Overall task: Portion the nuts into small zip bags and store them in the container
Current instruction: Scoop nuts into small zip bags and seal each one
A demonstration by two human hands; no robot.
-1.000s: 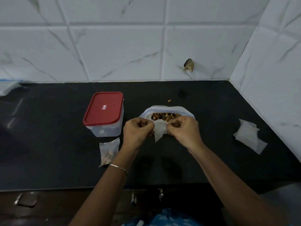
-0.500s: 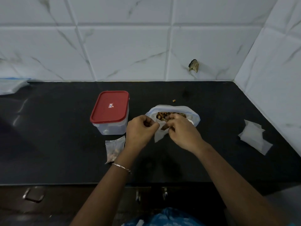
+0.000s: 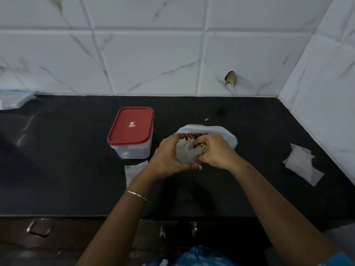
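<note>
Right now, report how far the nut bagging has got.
Done: one small bag lies by the lidded container, apparently filled. In hand: the left hand holds an open bag in its grip while the right hand pinches nuts from the big bag into it. Left: spare bags wait on the right; sealing and storing remain.

small label on red container lid (image 3: 131, 124), print too small to read
</note>
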